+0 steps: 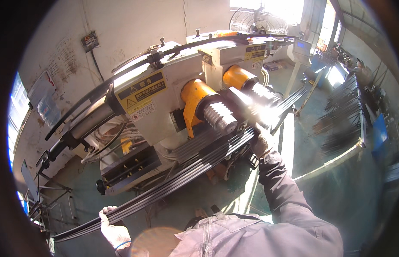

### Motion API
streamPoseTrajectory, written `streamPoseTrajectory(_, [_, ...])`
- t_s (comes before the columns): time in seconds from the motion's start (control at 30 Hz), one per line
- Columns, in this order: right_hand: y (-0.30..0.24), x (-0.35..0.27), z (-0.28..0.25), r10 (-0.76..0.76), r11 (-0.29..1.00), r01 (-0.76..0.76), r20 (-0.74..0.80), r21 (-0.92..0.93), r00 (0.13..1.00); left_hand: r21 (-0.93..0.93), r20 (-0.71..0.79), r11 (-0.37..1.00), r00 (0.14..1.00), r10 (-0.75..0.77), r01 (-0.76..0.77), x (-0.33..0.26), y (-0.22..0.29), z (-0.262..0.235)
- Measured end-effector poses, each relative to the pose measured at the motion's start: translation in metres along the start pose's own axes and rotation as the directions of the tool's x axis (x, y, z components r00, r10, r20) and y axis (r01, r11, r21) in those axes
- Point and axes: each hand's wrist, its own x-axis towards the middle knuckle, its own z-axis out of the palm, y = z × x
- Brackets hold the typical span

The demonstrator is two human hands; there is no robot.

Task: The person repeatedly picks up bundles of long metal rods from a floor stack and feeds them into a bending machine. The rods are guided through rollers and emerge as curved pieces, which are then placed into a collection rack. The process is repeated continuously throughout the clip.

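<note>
A bundle of several long dark metal rods (182,179) runs slantwise from the lower left up to the right, along the front of a machine. Near its lower left end, my left hand (115,231), in a pale glove, is closed around the rods, its thumb and fingertips showing at their edge. My right hand (263,143), also gloved, grips the bundle further along, close to the machine; strong glare blurs its fingertips. Just above the rods stick out two orange housings (198,96) with thick ribbed metal shafts (220,116).
The large white machine (154,124) bears yellow-and-black warning labels and a long cylinder (94,113) at its left. A metal rack (49,201) stands lower left. At right, many dark rods (341,115) lie behind a pale rail (332,165). A big fan (259,23) stands behind.
</note>
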Motion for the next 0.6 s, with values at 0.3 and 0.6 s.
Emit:
streamPoseTrajectory(0.3, [0.026,0.049,0.049,-0.01,0.731,-0.007,-0.02,-0.682,1.0,0.075,-0.18,0.886,0.88,-0.439,0.457,0.069,-0.095,0.025])
streamPoseTrajectory(0.6, [0.049,0.08,0.063,0.066,0.683,-0.154,-0.149,-0.714,0.987,-0.042,0.017,0.904,0.905,-0.426,0.426,0.077,-0.128,0.087])
